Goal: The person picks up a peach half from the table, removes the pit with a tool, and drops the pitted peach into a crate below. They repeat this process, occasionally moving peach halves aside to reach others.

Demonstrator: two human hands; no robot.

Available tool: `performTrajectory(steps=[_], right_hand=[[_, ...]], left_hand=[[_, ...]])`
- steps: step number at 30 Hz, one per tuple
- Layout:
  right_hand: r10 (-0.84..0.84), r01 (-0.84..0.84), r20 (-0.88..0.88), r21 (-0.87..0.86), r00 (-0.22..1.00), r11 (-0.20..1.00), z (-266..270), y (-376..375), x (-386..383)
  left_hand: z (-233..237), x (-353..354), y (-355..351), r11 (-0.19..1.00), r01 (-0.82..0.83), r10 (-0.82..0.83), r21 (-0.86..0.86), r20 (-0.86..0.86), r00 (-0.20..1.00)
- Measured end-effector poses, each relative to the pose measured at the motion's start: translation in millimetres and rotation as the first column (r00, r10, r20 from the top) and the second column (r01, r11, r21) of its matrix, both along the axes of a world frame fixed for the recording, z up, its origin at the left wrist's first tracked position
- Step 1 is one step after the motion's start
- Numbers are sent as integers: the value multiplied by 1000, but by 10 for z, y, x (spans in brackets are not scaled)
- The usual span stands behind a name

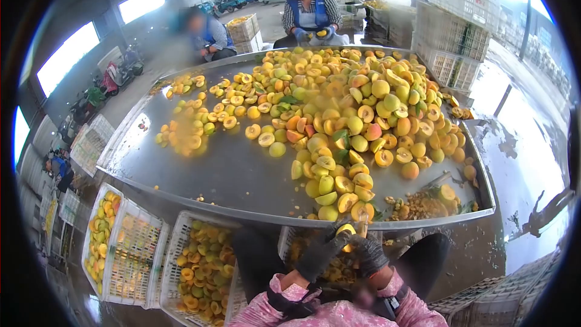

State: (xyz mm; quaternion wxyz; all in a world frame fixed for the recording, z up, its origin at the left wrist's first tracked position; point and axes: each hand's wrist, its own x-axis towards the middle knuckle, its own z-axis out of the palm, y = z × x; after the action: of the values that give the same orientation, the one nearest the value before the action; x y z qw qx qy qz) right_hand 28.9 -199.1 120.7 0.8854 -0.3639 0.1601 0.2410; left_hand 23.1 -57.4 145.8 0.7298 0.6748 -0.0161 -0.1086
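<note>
My left hand, in a dark glove, is closed around a yellow peach piece just off the near rim of the metal table. Close beside it, my gloved right hand has its fingers curled by the fruit; a slim, light-brown shape rises from them, too blurred to name. Peach halves and whole peaches reach in a heap to the rim just beyond my hands. Below my hands, a crate of peach pieces stands between my knees, partly hidden by my arms.
Loose pits lie at the table's near right corner. White crates of peaches stand at my left, stacked crates at the back right. Across the table, a person in a blue vest handles fruit; another person sits farther left.
</note>
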Motion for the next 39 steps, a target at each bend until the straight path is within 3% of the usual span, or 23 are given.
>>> performTrajectory(steps=[1,2,4,5,6,9,12,14,15,16,17,18,19,21,22,24,27,30,34,36,37,38,39], right_hand=[[174,-107,179,-334,968,937,-127,-23,11],[386,-126,283,-641,878,757,-366,-85,31],[384,-147,284,-604,879,783,-386,-40,37],[179,-136,169,-241,969,961,-374,44,11],[27,-23,-30,147,999,989,-334,107,-6],[112,-114,23,202,993,973,-553,96,44],[89,-90,16,249,996,964,-490,138,38],[174,-109,378,-186,909,976,-976,159,90],[208,-106,401,-262,892,959,-911,172,89],[243,-98,421,-337,874,936,-847,186,90],[225,-140,311,-273,923,952,-325,234,-9],[209,-170,194,-201,958,965,-48,257,-67],[201,-166,146,-221,969,961,-103,226,-85],[185,-165,59,-254,981,953,-190,190,-82],[161,-174,-64,-347,985,922,49,165,-107],[137,-126,6,-371,990,920,-210,65,-121],[267,-207,62,-471,962,858,-198,-58,-126],[395,-212,168,-626,903,750,-150,-42,-248],[655,-179,249,-839,713,514,-107,-9,-199],[731,-88,329,-880,598,468,-157,1,-143],[767,-42,359,-893,532,448,-194,10,-127],[731,-152,340,-843,592,516,-353,10,-142],[769,-161,317,-866,556,473,-311,24,-132]], left_hand=[[3,-4,5,1000,-6,6,28,28,1000],[2,-7,9,998,-13,10,55,57,998],[-38,-7,17,993,-19,0,119,159,987],[-101,-12,25,987,-22,-15,157,230,973],[-116,-17,30,981,-28,-32,194,298,954],[-39,-11,-9,989,-47,0,142,313,950],[-210,34,-72,986,-165,152,17,300,942],[-146,3,-48,978,-188,193,-87,58,979],[-188,10,-23,953,-213,210,-214,-37,977],[-233,20,3,907,-255,222,-334,-134,966],[-420,66,76,806,-307,230,-506,-210,950],[-429,87,125,672,-358,218,-649,-288,932],[-427,114,147,428,-482,128,-764,-476,870],[-373,64,322,303,-432,34,-849,-443,896],[-378,60,402,240,-425,-53,-873,-449,892],[-424,25,550,101,-429,-217,-898,-441,871],[-521,39,648,348,-388,-99,-853,-445,890],[-501,29,665,242,-275,-275,-930,-338,900],[-321,38,462,382,-467,-44,-797,-521,853],[-221,-13,394,737,-286,146,-612,-269,952],[-235,-28,377,888,-167,150,-428,-74,986],[-248,-43,360,973,-114,140,-202,120,983],[-197,-63,346,987,-133,148,-91,182,972]])
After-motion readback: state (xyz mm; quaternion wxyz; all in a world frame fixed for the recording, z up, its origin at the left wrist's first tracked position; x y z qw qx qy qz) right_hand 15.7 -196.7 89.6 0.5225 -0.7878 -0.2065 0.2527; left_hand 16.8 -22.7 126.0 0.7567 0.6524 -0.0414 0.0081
